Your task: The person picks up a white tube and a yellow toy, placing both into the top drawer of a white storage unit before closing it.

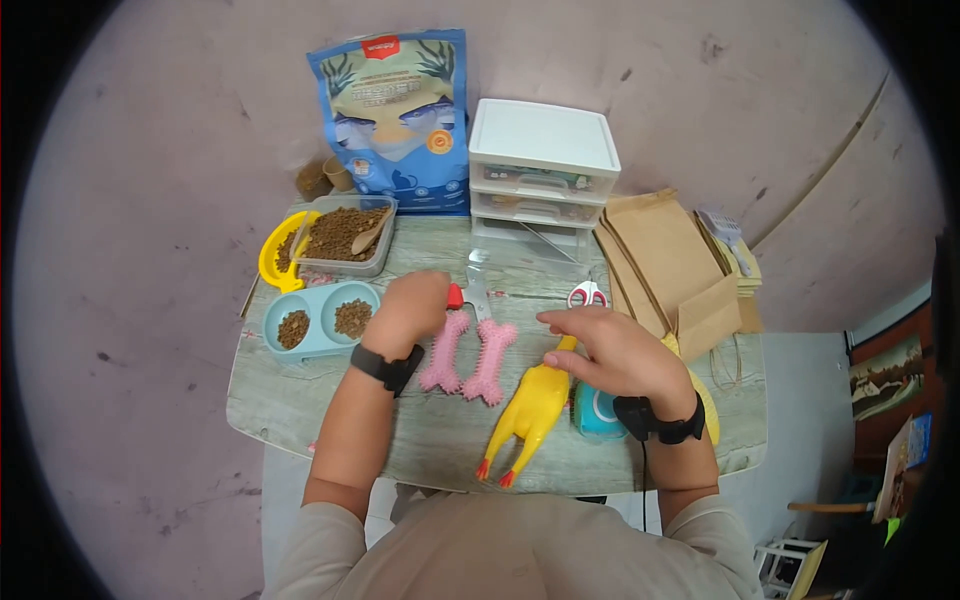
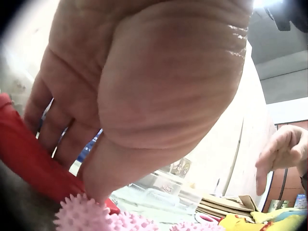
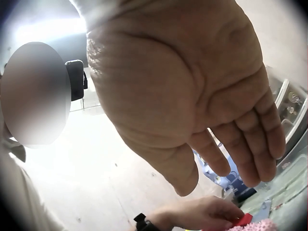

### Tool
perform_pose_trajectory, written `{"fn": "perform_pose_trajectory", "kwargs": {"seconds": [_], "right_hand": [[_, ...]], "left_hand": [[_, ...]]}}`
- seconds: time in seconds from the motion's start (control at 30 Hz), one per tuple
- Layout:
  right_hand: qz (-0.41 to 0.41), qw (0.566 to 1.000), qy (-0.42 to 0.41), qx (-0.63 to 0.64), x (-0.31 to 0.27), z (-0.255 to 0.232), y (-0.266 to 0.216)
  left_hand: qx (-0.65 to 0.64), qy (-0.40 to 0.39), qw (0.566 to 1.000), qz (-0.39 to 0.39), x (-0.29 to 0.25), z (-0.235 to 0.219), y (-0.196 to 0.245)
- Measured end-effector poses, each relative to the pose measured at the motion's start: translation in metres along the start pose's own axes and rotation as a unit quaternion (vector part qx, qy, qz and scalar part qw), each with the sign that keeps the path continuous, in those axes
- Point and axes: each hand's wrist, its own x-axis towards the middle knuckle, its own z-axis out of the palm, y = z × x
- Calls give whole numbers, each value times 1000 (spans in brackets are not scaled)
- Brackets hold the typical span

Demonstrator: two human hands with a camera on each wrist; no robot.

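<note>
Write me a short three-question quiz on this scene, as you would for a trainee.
1. True or false: the yellow rubber chicken lies nearer the person's right hand than the left hand.
2. What rests on the brown kibble in the clear plastic box?
a) a light wooden spoon
b) red-and-white scissors
c) a green fork
3. How many pink spiky bone-shaped toys lie on the grey-green wooden table?

Key: 1 true; 2 a; 3 two.

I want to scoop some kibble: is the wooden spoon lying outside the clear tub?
No, the wooden spoon lies on the kibble inside the clear tub.
</note>
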Motion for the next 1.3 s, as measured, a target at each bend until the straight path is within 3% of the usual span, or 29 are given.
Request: {"fn": "perform_pose_trajectory", "kwargs": {"seconds": [0.2,0.3,0.37,0.57,0.77,0.83,0.87,0.9,0.97,1.0,1.03,1.1,1.2,1.3], "right_hand": [[-65,997,44,23,15,-1,0],[-20,999,25,23,10,-13,2],[-32,998,58,13,8,-12,9],[-27,994,102,9,6,-10,18],[18,998,63,-9,11,-9,21],[28,998,51,0,14,-7,21],[23,999,43,8,14,-5,22],[19,999,35,17,15,-4,23],[22,997,57,40,16,-4,18],[22,995,76,67,17,-3,16],[24,995,77,63,19,-3,13],[56,985,86,140,23,-4,9],[118,971,104,182,26,-3,2],[96,961,142,218,30,8,7]], "left_hand": [[20,-116,993,-28,8,-11,-1],[-7,-152,988,-25,11,-19,0],[-12,-162,987,-7,10,-24,-1],[33,-110,993,30,-11,-57,6],[-161,10,983,90,-27,-81,30],[-337,106,927,124,-17,-69,40],[-453,100,879,110,-12,-59,46],[-453,100,878,116,-8,-55,58],[-696,97,706,91,-1,-47,78],[-732,76,672,89,3,-44,81],[-733,75,670,92,4,-41,87],[-817,60,570,64,6,-40,98],[-826,76,556,55,10,-33,100],[-818,87,566,54,9,-32,97]]}}
